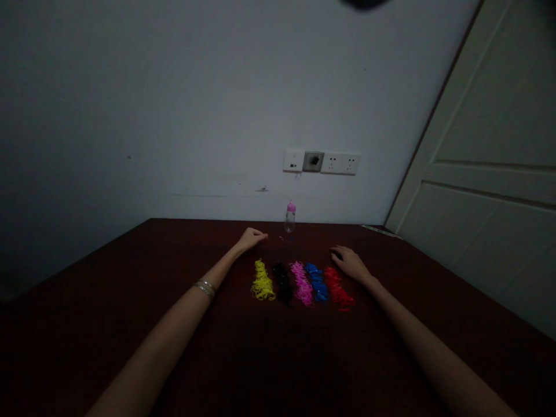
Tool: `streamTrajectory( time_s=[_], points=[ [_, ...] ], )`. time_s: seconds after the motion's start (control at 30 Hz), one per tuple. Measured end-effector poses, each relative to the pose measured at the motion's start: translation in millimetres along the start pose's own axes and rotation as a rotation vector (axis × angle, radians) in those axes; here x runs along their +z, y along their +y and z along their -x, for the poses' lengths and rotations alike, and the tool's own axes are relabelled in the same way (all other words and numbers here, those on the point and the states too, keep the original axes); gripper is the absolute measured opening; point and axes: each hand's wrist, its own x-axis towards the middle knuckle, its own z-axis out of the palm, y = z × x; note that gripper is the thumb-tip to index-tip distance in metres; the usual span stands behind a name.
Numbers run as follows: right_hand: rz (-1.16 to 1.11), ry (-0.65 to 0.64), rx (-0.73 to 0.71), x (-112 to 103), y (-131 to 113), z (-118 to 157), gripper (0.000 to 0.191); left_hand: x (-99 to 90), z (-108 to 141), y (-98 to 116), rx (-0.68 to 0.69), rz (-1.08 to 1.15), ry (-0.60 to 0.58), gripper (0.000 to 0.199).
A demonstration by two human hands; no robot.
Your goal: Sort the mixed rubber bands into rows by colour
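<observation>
My left hand (252, 238) rests on the table left of a small clear bottle (289, 223) with a pink cap. Its fingers are pressed together, and whatever they may hold is too small to make out. On the right, my right hand (350, 264) lies palm down, fingers loosely stretched, holding nothing visible. Between my forearms several heaps of what look like small rubber bands form a row: yellow (263, 281), black (284, 284), pink (302, 284), blue (317, 282) and red (338, 288). My right hand is nearest the red heap.
The dark reddish table (243, 359) meets a pale wall (195, 116) behind the bottle. Tiny bits (281, 238) lie in front of the bottle. Wall sockets (340, 163) are above it, and a white panelled door (486, 174) stands at the right.
</observation>
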Motion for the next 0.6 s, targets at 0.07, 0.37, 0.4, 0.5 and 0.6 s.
streamTrajectory(
  time_s=[0.07, 0.37, 0.4, 0.5, 0.6],
  points=[
    [-0.009, 0.000, 0.012, 0.1, 0.6, -0.1, 0.045, -6.2, 0.9, -6.1, -0.042, 0.037, 0.055, 0.036],
    [-0.106, -0.077, -0.012, -4.0, 14.0, -12.5, 0.040, -6.2, 2.0, -25.5, -0.041, 0.126, 0.101, 0.044],
    [-0.111, -0.088, 0.003, -6.1, 12.7, -14.8, 0.038, -5.5, 2.4, -25.8, -0.049, 0.136, 0.109, 0.044],
    [-0.080, -0.091, 0.055, -14.5, -1.1, -23.2, 0.035, -4.2, 4.4, -24.5, -0.062, 0.153, 0.116, 0.043],
    [-0.029, -0.083, 0.046, -21.5, -29.0, -34.5, 0.035, -3.4, 5.6, -24.0, -0.059, 0.160, 0.109, 0.042]
  ],
)
